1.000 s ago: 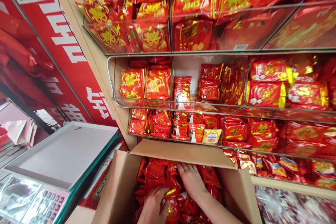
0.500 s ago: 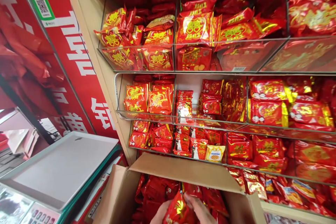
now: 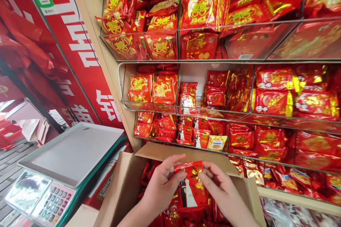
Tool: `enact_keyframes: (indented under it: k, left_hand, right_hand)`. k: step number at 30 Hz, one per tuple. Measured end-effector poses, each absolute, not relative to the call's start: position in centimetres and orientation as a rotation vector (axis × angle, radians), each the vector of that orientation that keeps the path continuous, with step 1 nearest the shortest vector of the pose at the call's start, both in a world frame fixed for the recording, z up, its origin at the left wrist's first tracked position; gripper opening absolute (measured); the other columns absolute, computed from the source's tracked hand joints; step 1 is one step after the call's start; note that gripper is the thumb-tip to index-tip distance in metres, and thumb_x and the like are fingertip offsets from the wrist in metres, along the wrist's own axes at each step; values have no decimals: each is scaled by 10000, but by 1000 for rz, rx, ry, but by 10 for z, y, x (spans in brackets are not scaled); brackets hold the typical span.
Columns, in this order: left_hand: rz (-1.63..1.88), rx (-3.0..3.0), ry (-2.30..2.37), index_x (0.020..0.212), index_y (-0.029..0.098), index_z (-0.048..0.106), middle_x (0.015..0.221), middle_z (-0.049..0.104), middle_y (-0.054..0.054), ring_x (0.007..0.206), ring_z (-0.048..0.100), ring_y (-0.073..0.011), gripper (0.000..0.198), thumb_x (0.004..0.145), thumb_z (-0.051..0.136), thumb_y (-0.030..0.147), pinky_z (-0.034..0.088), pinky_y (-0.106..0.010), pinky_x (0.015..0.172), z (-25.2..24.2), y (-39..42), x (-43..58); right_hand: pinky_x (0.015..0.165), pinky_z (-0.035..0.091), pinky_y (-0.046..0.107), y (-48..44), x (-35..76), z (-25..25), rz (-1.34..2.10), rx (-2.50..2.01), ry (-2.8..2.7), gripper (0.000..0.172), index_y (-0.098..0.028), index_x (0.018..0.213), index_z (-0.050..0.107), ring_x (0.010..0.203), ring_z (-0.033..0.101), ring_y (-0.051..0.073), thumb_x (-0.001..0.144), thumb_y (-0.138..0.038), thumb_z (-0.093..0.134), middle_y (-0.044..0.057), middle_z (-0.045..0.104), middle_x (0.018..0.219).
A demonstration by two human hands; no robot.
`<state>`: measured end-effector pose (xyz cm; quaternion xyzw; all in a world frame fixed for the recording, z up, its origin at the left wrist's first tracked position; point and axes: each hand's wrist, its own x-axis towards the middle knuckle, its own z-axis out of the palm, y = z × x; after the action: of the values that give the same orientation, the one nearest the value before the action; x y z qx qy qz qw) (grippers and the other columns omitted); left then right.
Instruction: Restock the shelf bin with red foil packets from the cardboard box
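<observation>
Between my two hands a red snack packet (image 3: pixel 189 193) hangs upright, printed with a couple in black and white and gold lettering. My left hand (image 3: pixel 166 177) pinches its upper left corner between thumb and fingers. At the upper right edge my right hand (image 3: pixel 216 181) grips it the same way. Below them is an open cardboard box (image 3: pixel 119 181), holding many similar red packets, partly hidden by my hands and forearms.
Shelves with clear acrylic fronts (image 3: pixel 213 113) rise behind the box, filled with red and gold packets. One yellow cookie packet (image 3: pixel 217 142) stands on a lower shelf. Left of the box is a weighing scale (image 3: pixel 71 152) with a keypad. A red banner (image 3: pixel 85 60) hangs behind it.
Both hands have risen from inside the box, bringing a red packet up above its contents. The view has tilted down, showing more of the scale and its keypad.
</observation>
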<state>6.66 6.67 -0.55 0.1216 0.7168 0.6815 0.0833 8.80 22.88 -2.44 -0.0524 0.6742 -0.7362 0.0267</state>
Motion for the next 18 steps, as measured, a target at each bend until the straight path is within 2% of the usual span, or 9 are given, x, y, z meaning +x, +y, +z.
enact_keyframes:
  k: [3, 8, 12, 14, 16, 18]
  left_hand:
    - [2011, 443, 2219, 1167, 224, 462, 801, 654, 19, 756, 586, -116, 404, 770, 538, 238, 465, -220, 733, -7, 70, 68]
    - [2016, 497, 2157, 1234, 253, 384, 1003, 649, -16, 931, 577, -140, 447, 802, 498, 268, 412, -284, 914, -11, 68, 72]
    - [2076, 575, 2215, 1249, 269, 313, 1111, 581, -52, 841, 596, -147, 464, 816, 466, 338, 482, -280, 787, 2, 58, 70]
    - [2132, 525, 2258, 1228, 261, 309, 1076, 584, -60, 796, 604, -153, 463, 808, 469, 376, 493, -279, 728, 6, 54, 68]
    - [2208, 393, 2285, 1198, 253, 329, 994, 606, -45, 754, 608, -150, 470, 788, 491, 416, 488, -275, 703, 1, 54, 66]
    - [2286, 249, 2271, 1174, 249, 354, 912, 620, -27, 668, 606, -138, 502, 754, 516, 472, 479, -267, 641, -13, 55, 65]
  right_hand:
    - [727, 441, 230, 231, 85, -23, -2355, -161, 1979, 181, -219, 889, 535, 773, 554, 128, 793, -373, 538, -9, 596, 809]
    - [721, 456, 260, 232, 91, -18, -2303, -238, 1962, 196, -215, 871, 560, 776, 567, 147, 742, -358, 597, 2, 611, 810]
    - [577, 468, 248, 257, 72, 33, -2180, -230, 2546, 258, -226, 882, 564, 628, 555, 143, 681, -369, 639, -9, 593, 695]
    - [527, 453, 230, 273, 45, 70, -2304, -272, 2819, 297, -238, 925, 527, 614, 554, 136, 677, -357, 639, -13, 579, 719]
    - [611, 463, 238, 283, 7, 102, -2366, -383, 3016, 341, -230, 1008, 467, 718, 576, 138, 709, -313, 609, 1, 585, 820]
    - [674, 459, 249, 284, -33, 121, -2049, -385, 3213, 375, -193, 1087, 390, 781, 578, 134, 756, -265, 550, 21, 580, 879]
